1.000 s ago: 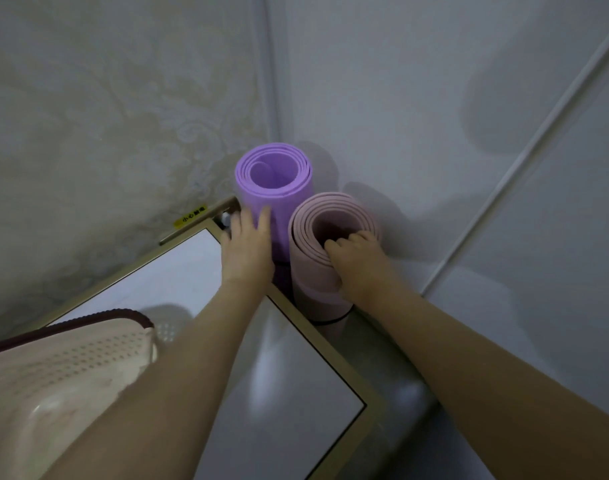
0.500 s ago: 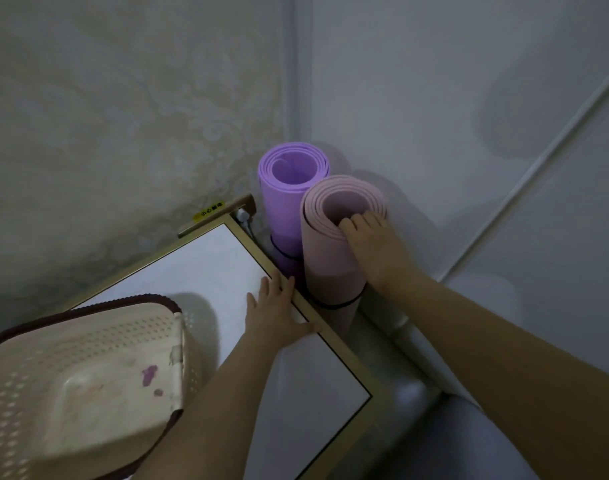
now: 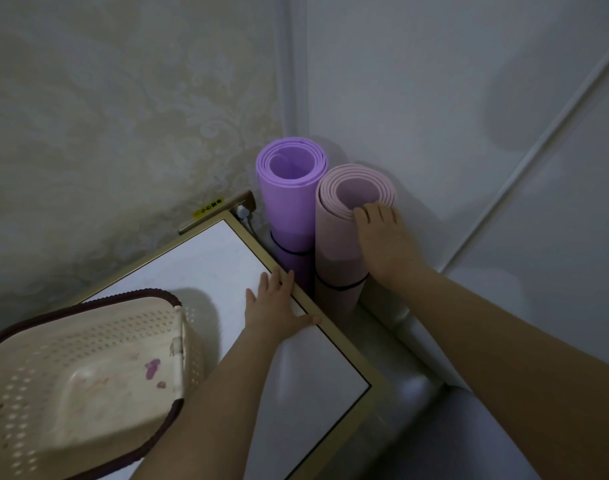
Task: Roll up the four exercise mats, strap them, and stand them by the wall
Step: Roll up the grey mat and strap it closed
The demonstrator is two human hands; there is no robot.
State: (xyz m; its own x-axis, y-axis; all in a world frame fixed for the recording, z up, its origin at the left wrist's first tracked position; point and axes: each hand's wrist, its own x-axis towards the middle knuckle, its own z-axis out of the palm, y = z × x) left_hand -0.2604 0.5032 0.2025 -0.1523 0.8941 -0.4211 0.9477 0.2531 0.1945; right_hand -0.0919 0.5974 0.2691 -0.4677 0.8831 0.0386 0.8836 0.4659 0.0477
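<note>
Purple mat (image 3: 289, 199), pink mat (image 3: 337, 237), both black-strapped; cream perforated basket (image 3: 81, 375) with dark maroon rim

Dim corner, patterned wallpaper (image 3: 105, 133), gold-edged table (image 3: 206, 258)

A yellow sticker (image 3: 208, 207) on the gold-coloured bar (image 3: 240, 199) reads "小心", the remaining characters blurred.
</note>
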